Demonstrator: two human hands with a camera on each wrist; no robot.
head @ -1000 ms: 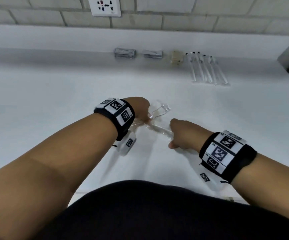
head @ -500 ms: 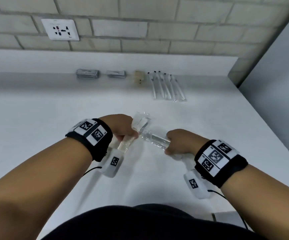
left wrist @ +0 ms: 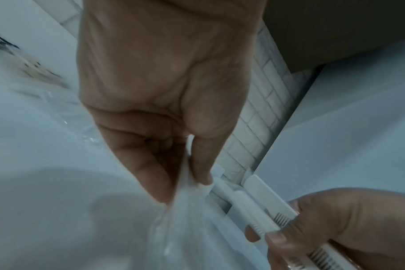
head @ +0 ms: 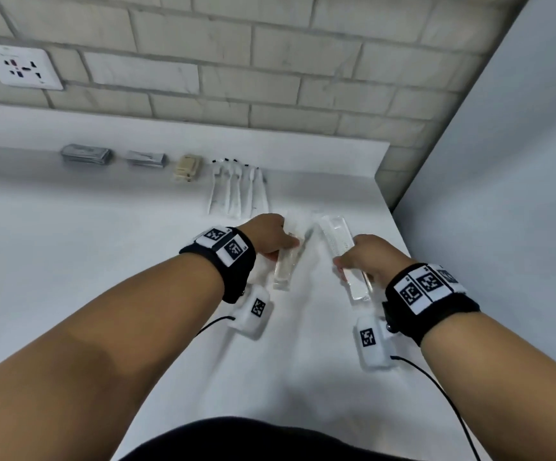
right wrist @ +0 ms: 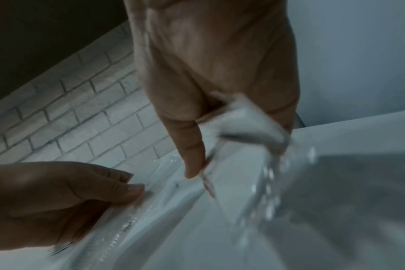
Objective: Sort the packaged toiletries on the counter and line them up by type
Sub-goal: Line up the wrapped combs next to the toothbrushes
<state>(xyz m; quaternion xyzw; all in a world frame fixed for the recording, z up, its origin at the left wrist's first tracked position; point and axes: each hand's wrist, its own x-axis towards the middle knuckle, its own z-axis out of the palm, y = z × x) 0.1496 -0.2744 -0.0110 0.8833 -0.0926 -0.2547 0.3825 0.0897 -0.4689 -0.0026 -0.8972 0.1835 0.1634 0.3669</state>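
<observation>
My left hand [head: 288, 242] pinches a clear-wrapped pack [head: 284, 268] by its upper part; the wrapper [left wrist: 185, 215] hangs down from thumb and forefinger, its contents blurred. To its right, my right hand [head: 345, 261] grips a clear-wrapped white comb [head: 336, 236], which points toward the wall. The comb's teeth [left wrist: 281, 218] show in the left wrist view. Both packs are held just above the white counter [head: 103, 261], a little in front of the row of wrapped toothbrushes [head: 236, 191]. In the right wrist view my right hand [right wrist: 204, 175] holds crinkled plastic [right wrist: 250, 124].
Along the back of the counter lie two stacks of grey sachets [head: 85, 154] [head: 146, 158], a beige soap pack [head: 186, 168] and the toothbrushes. A grey wall [head: 503, 194] bounds the counter's right edge. A socket [head: 20, 66] sits on the brick wall.
My hands, close together a second ago on one bundle of clear packs, have drawn apart. Each now holds its own pack, farther back and right, near the toothbrushes.
</observation>
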